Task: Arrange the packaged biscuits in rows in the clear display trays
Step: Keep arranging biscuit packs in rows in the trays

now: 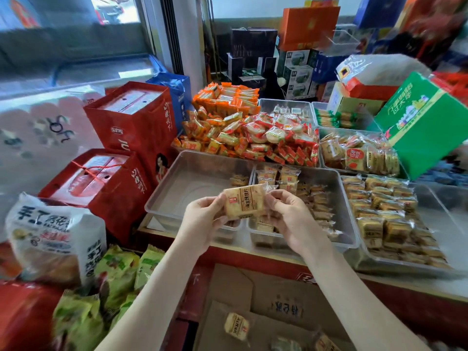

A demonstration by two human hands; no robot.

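Together, both hands, left and right, pinch 1 biscuit packet above the clear trays.

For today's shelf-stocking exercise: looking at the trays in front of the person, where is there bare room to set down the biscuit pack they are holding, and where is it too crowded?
The left clear tray is mostly bare, from its left wall to the few packs at its far right corner. The middle tray keeps a bare strip along its right wall. The right tray and the heaped orange and red packs behind are crowded. Both the left hand and right hand hold the biscuit pack.
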